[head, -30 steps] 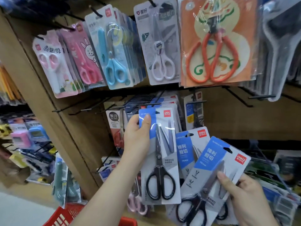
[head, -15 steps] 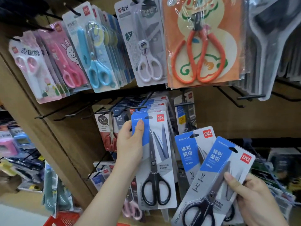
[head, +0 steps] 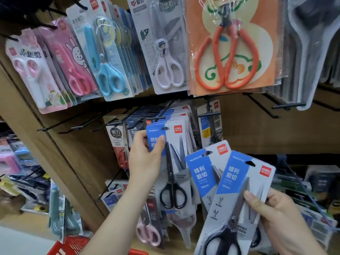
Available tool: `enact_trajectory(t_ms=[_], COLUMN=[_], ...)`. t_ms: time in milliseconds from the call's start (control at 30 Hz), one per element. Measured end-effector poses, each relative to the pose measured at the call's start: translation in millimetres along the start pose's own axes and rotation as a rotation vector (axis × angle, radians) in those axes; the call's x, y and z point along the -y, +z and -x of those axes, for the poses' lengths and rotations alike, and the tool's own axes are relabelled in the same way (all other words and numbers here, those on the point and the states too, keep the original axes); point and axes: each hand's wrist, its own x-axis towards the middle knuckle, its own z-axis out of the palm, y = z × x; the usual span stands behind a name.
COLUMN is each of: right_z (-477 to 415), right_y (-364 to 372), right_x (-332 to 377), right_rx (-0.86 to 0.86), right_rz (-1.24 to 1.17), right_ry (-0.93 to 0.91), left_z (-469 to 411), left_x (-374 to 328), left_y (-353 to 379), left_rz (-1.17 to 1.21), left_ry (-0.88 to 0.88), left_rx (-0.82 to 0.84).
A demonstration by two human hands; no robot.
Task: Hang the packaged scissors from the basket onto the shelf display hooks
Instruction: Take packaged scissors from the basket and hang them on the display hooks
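Pinching an upright blue-and-grey scissors pack [head: 177, 159] near its top, the left hand [head: 145, 155] holds its hole just under the black wire hook [head: 156, 118]; the right hand [head: 281, 218] grips two more packs [head: 232, 183].

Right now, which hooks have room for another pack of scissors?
Bare hooks under the pink packs, beside the left hand; spare hooks under the orange pack. Top row and blue packs are crowded.
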Motion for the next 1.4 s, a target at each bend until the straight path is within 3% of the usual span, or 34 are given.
enact_trajectory(t_ms=[67,200,333,467,600,833,1000,1133,1300,1400], right_z=[-7.8,-31.0,-50.6,-64.8,-77.7,-71.8,-57.1,-43.4,-20.4,-12.6], right_y=[7.5,20.0,32.6,47.3,57.9,41.8,32.2,35.3,43.3,51.6], right_x=[-0.6,-13.7,-33.7,-55.6,-56.4,-38.0,-25.3,-13.9,-5.6,-4.1], right_rx=[0.067,0.179,0.226,0.271,0.265,0.235,0.152,0.097,0.133,0.152], right_rz=[0.012,-0.026,-0.177,-0.315,-0.366,-0.226,-0.279,-0.359,-0.249,-0.221], right_ry=[0.033,0.125,0.217,0.275,0.253,0.136,0.074,0.053,0.075,0.073], left_z=[3.0,13.7,6.1,2.9,0.5,14.4,20.9,24.8,28.7,37.2], left_x=[6.4,18.5,24.0,22.1,32.0,39.1,47.3,41.7,22.3,-7.7], left_y=[-3.4,-2.9,0.4,8.8,11.1,20.1,12.6,7.5,-7.0,-20.6], left_rz=[0.007,0.125,0.268,0.441,0.389,0.204,0.165,0.156,0.151,0.307], left_ry=[-0.047,-0.223,-0.26,-0.263,-0.13,-0.052,-0.061,-0.054,0.009,0.003], left_rx=[0.034,0.392,0.458,0.405,0.308,0.221,0.184,0.133,0.013,0.03])
